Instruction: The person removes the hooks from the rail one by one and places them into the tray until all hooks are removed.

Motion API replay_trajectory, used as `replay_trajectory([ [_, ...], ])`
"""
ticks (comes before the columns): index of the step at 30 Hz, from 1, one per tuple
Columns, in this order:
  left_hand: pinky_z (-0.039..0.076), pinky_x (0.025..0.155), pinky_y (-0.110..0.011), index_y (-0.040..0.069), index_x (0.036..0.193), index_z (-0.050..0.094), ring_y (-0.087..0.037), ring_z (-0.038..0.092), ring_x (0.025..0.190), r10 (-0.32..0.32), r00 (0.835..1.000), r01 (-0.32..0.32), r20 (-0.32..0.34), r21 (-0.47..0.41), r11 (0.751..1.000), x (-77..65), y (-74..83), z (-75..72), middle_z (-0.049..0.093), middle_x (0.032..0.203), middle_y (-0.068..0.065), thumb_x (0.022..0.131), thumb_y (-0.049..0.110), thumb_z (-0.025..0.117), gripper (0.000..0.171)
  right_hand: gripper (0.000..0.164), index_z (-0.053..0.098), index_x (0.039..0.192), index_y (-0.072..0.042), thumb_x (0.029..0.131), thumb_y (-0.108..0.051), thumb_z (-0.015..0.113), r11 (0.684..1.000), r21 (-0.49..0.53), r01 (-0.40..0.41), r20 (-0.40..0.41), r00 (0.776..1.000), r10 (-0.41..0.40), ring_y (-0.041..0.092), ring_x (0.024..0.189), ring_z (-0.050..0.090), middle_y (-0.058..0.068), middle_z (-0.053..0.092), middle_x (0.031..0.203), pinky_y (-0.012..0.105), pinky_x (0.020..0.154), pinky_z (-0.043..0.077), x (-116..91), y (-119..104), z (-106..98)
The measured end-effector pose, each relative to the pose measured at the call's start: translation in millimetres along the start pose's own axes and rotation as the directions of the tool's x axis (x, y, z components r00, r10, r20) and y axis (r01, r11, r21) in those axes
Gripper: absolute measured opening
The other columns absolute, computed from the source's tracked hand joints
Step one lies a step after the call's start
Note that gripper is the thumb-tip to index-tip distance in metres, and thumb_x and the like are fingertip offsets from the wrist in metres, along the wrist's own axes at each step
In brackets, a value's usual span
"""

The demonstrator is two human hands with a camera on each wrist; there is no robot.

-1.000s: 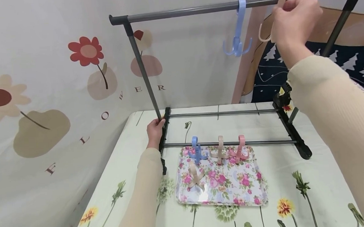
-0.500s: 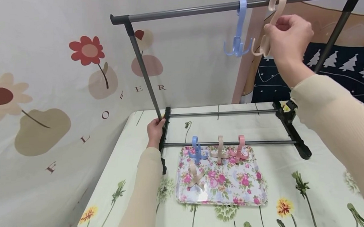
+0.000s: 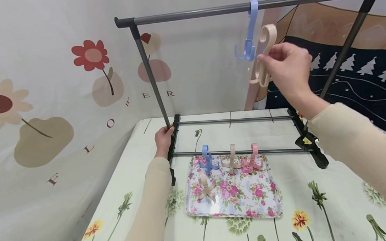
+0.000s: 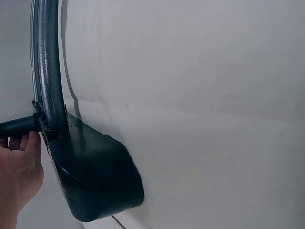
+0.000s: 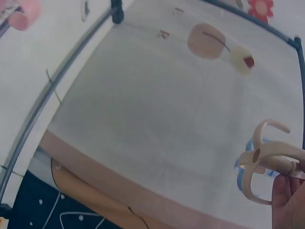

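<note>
My right hand (image 3: 288, 67) pinches a beige multi-arm hanging hook (image 3: 270, 32) by its stem, below the top rod (image 3: 195, 14) of a grey metal rack. In the right wrist view the hook's curved arms (image 5: 271, 155) point away from my fingers. Close behind it, a light-blue hook (image 3: 252, 26) of the same kind hangs from the rod and is partly covered. At lower left, my left hand (image 3: 163, 142) holds the rack's upright post (image 3: 154, 77) near its black foot (image 3: 173, 144); the left wrist view shows fingers curled at the black foot piece (image 4: 105, 171).
A flowered tray (image 3: 240, 204) lies on the patterned tablecloth. At its back edge, a blue hook (image 3: 208, 162), a beige hook (image 3: 232, 160) and a pink hook (image 3: 253, 159) overlap the lower rail (image 3: 283, 151). Another beige hook (image 3: 206, 187) lies on the tray.
My right hand has brought the beige hook down and left, from the top rod to beside the hanging blue hook. The left hand stays on the post.
</note>
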State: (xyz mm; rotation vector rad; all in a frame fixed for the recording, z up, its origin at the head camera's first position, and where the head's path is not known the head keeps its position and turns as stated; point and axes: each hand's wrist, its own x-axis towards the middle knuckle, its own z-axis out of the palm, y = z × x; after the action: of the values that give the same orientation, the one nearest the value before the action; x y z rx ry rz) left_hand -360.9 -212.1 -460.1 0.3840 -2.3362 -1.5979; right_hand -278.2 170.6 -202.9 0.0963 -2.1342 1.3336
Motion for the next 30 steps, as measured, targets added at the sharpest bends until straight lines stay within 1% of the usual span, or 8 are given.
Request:
replay_trajectory([
  [2, 0.043, 0.097, -0.048, 0.000, 0.118, 0.067, -0.031, 0.056, 0.105, -0.001, 1.000, 0.001, -0.001, -0.002, 1.000, -0.5, -0.7, -0.2, 0.067, 0.118, -0.017, 0.099, 0.031, 0.063, 0.037, 0.032, 0.073, 0.114, -0.009, 0.091, -0.032, 0.073, 1.000, -0.012, 0.020, 0.037, 0.999, -0.020, 0.007, 0.091, 0.067, 0.002, 0.072, 0.100, 0.029, 0.087, 0.054, -10, 1, 3],
  [8, 0.043, 0.099, -0.048, 0.000, 0.119, 0.067, -0.031, 0.057, 0.107, -0.003, 1.000, 0.003, -0.003, -0.009, 1.000, -1.4, 0.6, 0.3, 0.067, 0.119, -0.018, 0.099, 0.031, 0.063, 0.037, 0.032, 0.072, 0.112, -0.007, 0.092, -0.032, 0.072, 0.998, -0.043, 0.044, 0.152, 0.988, -0.037, 0.009, 0.089, 0.066, 0.006, 0.073, 0.100, 0.033, 0.085, 0.055, -39, 6, 10],
  [11, 0.042, 0.099, -0.048, 0.000, 0.119, 0.067, -0.032, 0.056, 0.107, -0.008, 1.000, 0.008, -0.003, -0.013, 1.000, -2.5, 2.2, -0.1, 0.066, 0.119, -0.017, 0.099, 0.030, 0.063, 0.036, 0.028, 0.073, 0.109, -0.007, 0.092, -0.029, 0.072, 0.997, -0.041, 0.064, 0.195, 0.979, -0.055, 0.010, 0.088, 0.067, 0.008, 0.073, 0.100, 0.032, 0.084, 0.056, -50, 9, 13],
  [18, 0.042, 0.098, -0.048, 0.000, 0.119, 0.066, -0.031, 0.056, 0.107, -0.013, 1.000, 0.013, -0.003, -0.011, 1.000, -5.0, 5.5, -1.3, 0.066, 0.119, -0.018, 0.099, 0.030, 0.062, 0.036, 0.020, 0.075, 0.103, -0.006, 0.091, -0.022, 0.074, 0.994, -0.032, 0.107, 0.281, 0.955, -0.094, 0.015, 0.086, 0.070, 0.009, 0.074, 0.096, 0.021, 0.078, 0.053, -74, 24, 22],
  [21, 0.044, 0.096, -0.047, 0.000, 0.119, 0.066, -0.031, 0.057, 0.106, -0.020, 1.000, 0.020, -0.001, -0.011, 1.000, -4.8, 5.8, -1.4, 0.066, 0.117, -0.017, 0.099, 0.030, 0.062, 0.036, 0.017, 0.075, 0.101, -0.007, 0.090, -0.020, 0.075, 0.994, -0.034, 0.100, 0.317, 0.945, -0.084, 0.017, 0.086, 0.070, 0.007, 0.075, 0.094, 0.022, 0.077, 0.053, -84, 30, 25],
  [26, 0.044, 0.095, -0.046, 0.001, 0.122, 0.066, -0.030, 0.057, 0.106, -0.032, 0.999, 0.032, 0.003, -0.019, 0.999, -3.8, 5.9, -1.1, 0.066, 0.116, -0.016, 0.100, 0.030, 0.062, 0.037, 0.013, 0.076, 0.095, -0.008, 0.090, -0.021, 0.076, 0.997, -0.030, 0.072, 0.396, 0.917, -0.054, 0.017, 0.082, 0.069, 0.003, 0.075, 0.089, 0.030, 0.074, 0.055, -101, 38, 30],
  [30, 0.044, 0.095, -0.046, 0.001, 0.122, 0.066, -0.029, 0.057, 0.105, -0.032, 0.999, 0.032, 0.002, -0.019, 0.999, -3.4, 5.3, -1.1, 0.066, 0.115, -0.016, 0.099, 0.031, 0.062, 0.037, 0.011, 0.077, 0.092, -0.010, 0.089, -0.021, 0.076, 0.999, -0.016, 0.027, 0.446, 0.895, -0.017, 0.018, 0.078, 0.068, 0.000, 0.074, 0.084, 0.031, 0.070, 0.054, -112, 43, 35],
])
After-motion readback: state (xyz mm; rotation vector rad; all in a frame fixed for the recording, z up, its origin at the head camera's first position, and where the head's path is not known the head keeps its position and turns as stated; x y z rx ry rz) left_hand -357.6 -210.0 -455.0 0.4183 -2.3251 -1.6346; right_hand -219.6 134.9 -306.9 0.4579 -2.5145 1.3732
